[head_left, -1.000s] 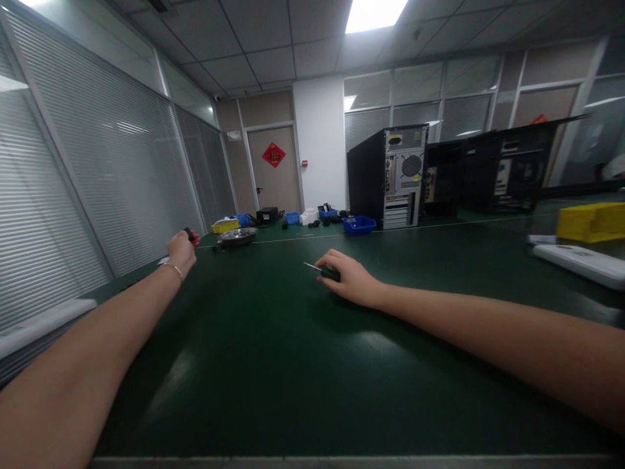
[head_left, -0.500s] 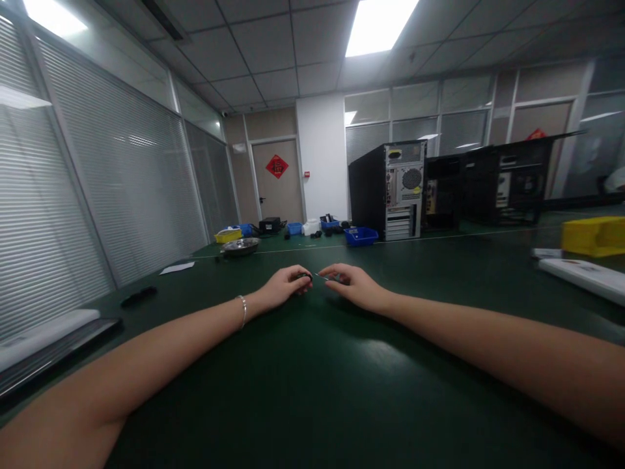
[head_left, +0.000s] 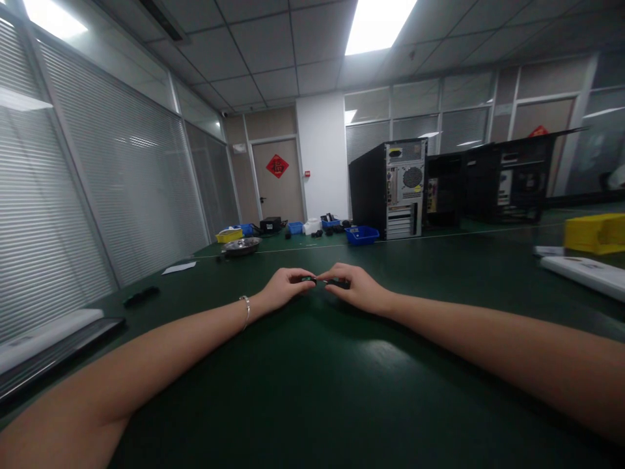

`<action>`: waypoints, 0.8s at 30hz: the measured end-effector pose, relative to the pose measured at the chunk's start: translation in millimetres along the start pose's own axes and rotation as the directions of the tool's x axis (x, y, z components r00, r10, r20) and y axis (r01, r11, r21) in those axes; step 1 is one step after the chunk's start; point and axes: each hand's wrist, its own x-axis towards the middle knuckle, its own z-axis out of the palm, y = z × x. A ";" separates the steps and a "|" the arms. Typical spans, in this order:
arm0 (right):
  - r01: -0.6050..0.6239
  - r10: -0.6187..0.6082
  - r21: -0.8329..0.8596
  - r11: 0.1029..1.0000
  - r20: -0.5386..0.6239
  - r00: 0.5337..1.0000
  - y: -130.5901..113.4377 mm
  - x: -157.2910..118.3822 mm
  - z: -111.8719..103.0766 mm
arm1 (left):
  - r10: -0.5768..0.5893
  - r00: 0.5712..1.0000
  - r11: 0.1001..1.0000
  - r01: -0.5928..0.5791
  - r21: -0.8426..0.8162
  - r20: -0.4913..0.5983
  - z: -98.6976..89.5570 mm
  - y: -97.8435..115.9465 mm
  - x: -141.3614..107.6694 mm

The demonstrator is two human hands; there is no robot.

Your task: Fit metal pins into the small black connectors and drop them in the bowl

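Note:
Over the dark green tabletop, my left hand [head_left: 287, 284], with a silver bracelet [head_left: 245, 311] at its wrist, pinches a small dark piece [head_left: 309, 279] with a hint of green. Its kind is too small to make out. My right hand [head_left: 355, 285] faces it from the right, closed round a thin dark tool [head_left: 338, 284] whose narrow metal end points left at the piece. The right index fingertip is at the piece's right edge; whether it touches, I cannot tell. Fingers hide much of both things.
Beyond my hands are a metal bowl [head_left: 243, 246], a blue bin [head_left: 362, 235] and a computer tower [head_left: 388, 189]. A yellow bin [head_left: 594, 234] and a white flat case [head_left: 583, 275] lie right. To the left are a dark object [head_left: 141, 296] and a white slab [head_left: 51, 335].
The left fingers have shifted slightly right and uncovered more of the small piece. The right hand's tool has drawn back or turned, showing more of its dark body and less metal.

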 end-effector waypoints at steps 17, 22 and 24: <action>0.057 -0.057 -0.022 0.998 -0.025 0.998 1.0 -0.3 2.3 | -0.024 1.000 0.992 0.025 -0.120 0.007 1.3 -2.3 0.3; 0.041 -0.042 -0.041 0.998 -0.025 0.999 1.2 -0.8 2.2 | -0.017 1.000 1.000 0.016 -0.020 -0.019 2.2 3.9 -2.7; 0.037 -0.038 -0.056 0.998 -0.020 0.999 0.4 -1.2 1.8 | 0.003 0.999 0.999 -0.001 0.039 -0.037 2.5 5.6 -3.7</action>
